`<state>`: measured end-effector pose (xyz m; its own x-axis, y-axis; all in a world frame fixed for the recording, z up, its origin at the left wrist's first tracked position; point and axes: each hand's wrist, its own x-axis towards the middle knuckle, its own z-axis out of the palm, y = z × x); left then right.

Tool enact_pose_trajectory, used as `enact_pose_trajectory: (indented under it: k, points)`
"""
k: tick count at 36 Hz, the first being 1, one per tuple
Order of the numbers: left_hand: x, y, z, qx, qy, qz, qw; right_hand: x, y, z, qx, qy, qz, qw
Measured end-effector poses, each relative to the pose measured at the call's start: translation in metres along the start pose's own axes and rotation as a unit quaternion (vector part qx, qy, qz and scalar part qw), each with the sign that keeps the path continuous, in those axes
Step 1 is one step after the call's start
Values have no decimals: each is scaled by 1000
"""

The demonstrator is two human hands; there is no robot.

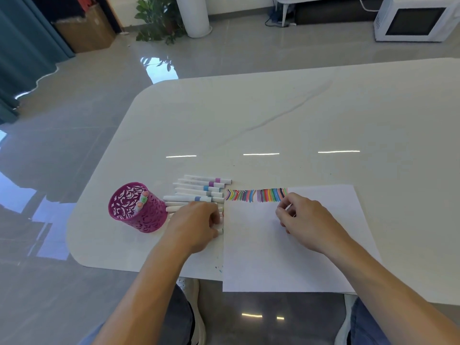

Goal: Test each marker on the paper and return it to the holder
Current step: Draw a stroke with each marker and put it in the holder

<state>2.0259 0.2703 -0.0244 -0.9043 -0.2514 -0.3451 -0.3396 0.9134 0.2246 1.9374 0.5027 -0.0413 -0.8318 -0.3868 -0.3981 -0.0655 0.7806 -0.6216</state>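
A white paper point(286, 255) lies at the table's near edge, with a row of coloured test strokes point(256, 195) along its top. Left of it, several white markers point(202, 189) lie side by side. A magenta cut-out holder point(135, 207) stands further left with a few markers in it. My left hand point(196, 224) rests on the nearest markers, fingers curled over them at the paper's left edge. My right hand point(303, 217) pinches a thin white marker, its tip hidden, just below the right end of the strokes.
The white marble table point(298, 115) stretches far and right. Small ink specks point(218, 268) dot the table near the paper's lower left. On the floor beyond stand a cardboard box, a plant and a white microwave.
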Motion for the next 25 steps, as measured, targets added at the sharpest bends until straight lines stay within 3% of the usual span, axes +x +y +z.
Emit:
enact_pose_trajectory:
  k: [15, 25]
  points:
    - [3, 10, 5, 34, 34, 28, 998, 1, 0, 0, -14, 1, -12, 1000]
    - [8, 16, -3, -155, 109, 109, 976, 1, 4, 3, 21, 1, -15, 1000]
